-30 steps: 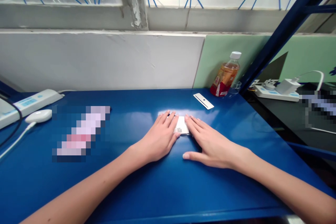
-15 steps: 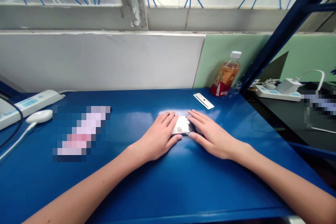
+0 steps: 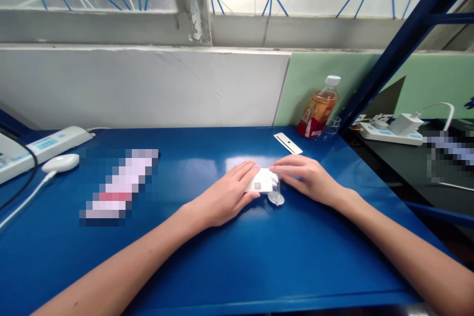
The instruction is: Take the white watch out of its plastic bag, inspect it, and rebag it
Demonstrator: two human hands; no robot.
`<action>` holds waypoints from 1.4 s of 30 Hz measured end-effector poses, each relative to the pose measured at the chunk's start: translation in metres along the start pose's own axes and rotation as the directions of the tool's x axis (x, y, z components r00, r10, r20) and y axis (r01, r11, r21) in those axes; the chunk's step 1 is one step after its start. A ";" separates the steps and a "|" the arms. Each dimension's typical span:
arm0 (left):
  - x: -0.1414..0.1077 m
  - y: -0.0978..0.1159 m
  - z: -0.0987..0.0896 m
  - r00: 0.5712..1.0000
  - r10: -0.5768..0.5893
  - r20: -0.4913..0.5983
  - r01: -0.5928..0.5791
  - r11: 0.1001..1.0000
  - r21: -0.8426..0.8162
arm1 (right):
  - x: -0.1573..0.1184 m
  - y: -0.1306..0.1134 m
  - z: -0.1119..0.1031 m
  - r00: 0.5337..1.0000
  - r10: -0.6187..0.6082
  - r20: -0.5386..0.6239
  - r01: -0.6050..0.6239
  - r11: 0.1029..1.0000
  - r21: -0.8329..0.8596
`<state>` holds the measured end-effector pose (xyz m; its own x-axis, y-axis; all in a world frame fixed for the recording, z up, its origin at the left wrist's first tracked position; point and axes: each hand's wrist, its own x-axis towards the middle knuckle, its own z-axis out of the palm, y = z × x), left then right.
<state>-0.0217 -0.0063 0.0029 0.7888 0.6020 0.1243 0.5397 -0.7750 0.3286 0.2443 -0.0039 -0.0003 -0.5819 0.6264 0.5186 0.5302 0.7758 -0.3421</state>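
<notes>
A small white packet (image 3: 261, 181) with a square printed mark lies on the blue table (image 3: 222, 266). My left hand (image 3: 233, 190) rests over its left end, fingers around the edge. At its right end are white bits in clear plastic, and a clear round piece (image 3: 276, 198) sticks out toward me. My right hand (image 3: 309, 175) is at the packet's right end, fingertips bunched at the plastic; what they pinch is too small to make out.
A white card (image 3: 288, 143) and a drink bottle (image 3: 318, 111) stand beyond my right hand. To the left are a pixelated flat object (image 3: 122, 182), a white oval device (image 3: 61, 163) with a cable, and a power strip (image 3: 59, 143).
My right hand has lifted and its fingers have drawn together. The clear round piece now shows below the packet's right end. My left hand stays on the packet.
</notes>
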 end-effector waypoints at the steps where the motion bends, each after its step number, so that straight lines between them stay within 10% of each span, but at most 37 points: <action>1: 0.000 0.000 0.000 1.000 0.003 -0.013 -0.003 1.000 -0.002 | 0.001 -0.001 -0.003 1.000 -0.001 -0.021 0.001 1.000 0.023; 5: 0.000 -0.004 -0.001 0.995 -0.029 -0.090 0.028 0.999 -0.019 | 0.006 -0.006 -0.013 0.979 0.123 -0.160 -0.090 0.976 0.198; 10: 0.001 -0.008 -0.005 0.982 -0.078 -0.173 0.077 0.997 -0.011 | 0.012 -0.010 -0.019 0.842 0.432 -0.323 -0.246 0.840 0.483; 22: -0.001 -0.001 -0.007 0.940 0.085 -0.331 -0.105 0.993 -0.044 | 0.013 -0.012 0.004 0.742 0.670 -0.039 -0.511 0.602 0.613; 30: 0.000 0.006 -0.003 0.989 0.024 -0.148 -0.031 0.998 -0.047 | 0.011 -0.009 0.013 0.784 0.621 0.009 -0.537 0.670 0.512; 35: -0.001 0.004 -0.002 0.993 -0.053 -0.108 0.045 0.996 -0.082 | 0.005 -0.009 0.003 0.943 0.330 -0.043 -0.324 0.939 0.116; 42: -0.001 -0.004 -0.007 0.997 -0.043 -0.060 0.042 0.999 -0.023 | -0.001 -0.008 -0.016 0.928 0.161 0.336 -0.131 0.985 -0.112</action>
<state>-0.0266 -0.0027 0.0078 0.7457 0.6453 0.1658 0.5652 -0.7445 0.3553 0.2501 -0.0120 0.0150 -0.6616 0.7319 0.1632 0.6673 0.6739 -0.3172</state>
